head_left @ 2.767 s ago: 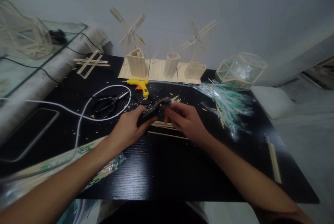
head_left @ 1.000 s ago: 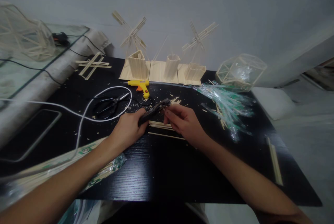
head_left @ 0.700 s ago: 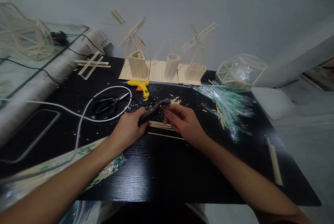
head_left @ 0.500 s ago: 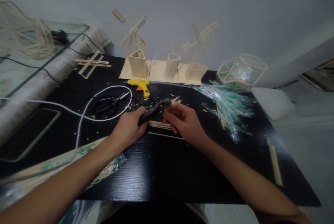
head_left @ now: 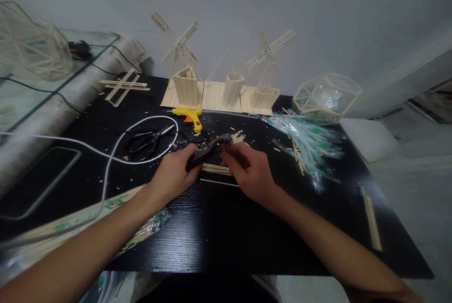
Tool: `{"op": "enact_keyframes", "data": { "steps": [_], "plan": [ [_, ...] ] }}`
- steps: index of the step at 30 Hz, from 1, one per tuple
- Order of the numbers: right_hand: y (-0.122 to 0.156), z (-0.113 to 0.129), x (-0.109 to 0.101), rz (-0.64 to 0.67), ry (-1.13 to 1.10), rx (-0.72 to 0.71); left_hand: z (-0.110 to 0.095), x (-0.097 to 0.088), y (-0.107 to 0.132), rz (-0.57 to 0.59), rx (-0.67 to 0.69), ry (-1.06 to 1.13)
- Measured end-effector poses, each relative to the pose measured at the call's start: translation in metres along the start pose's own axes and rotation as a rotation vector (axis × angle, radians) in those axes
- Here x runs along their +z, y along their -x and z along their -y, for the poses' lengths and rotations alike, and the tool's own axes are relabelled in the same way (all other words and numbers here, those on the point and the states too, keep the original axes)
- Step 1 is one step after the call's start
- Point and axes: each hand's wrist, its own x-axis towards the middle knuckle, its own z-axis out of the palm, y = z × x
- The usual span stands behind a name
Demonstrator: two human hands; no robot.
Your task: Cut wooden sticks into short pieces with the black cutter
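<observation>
My left hand (head_left: 175,170) is closed round the handles of a dark plier-like cutter (head_left: 206,151), whose head points up and to the right. Close by the cutter's head, my right hand (head_left: 251,170) has its fingers curled and pinched together. Whatever they hold is too small or hidden to make out. Beneath both hands lie several thin wooden sticks (head_left: 215,169), partly covered by the right hand. A single stick (head_left: 219,182) lies nearer to me. Short cut stick pieces (head_left: 238,137) are heaped just beyond the cutter.
A yellow glue gun (head_left: 190,115) lies beyond the hands. Black pliers (head_left: 151,143) sit inside a white cable loop (head_left: 112,156). Stick-built windmill models (head_left: 186,87) stand at the back. Plastic wrappers (head_left: 307,138) lie right; bagged sticks (head_left: 81,220) lie front left.
My right hand has turned slightly, its fingers curling in more tightly beside the cutter's head. The left hand and cutter have barely moved.
</observation>
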Motion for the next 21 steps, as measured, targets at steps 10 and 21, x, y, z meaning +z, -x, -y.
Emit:
{"op": "enact_keyframes", "data": {
  "steps": [10, 21],
  "plan": [
    [0.003, 0.001, 0.0, -0.04, 0.11, -0.105, 0.001, 0.003, 0.0, -0.006, 0.039, 0.047],
    [0.001, 0.009, -0.004, 0.006, -0.019, -0.044, 0.002, 0.002, 0.002, -0.021, 0.097, 0.091]
  ]
}}
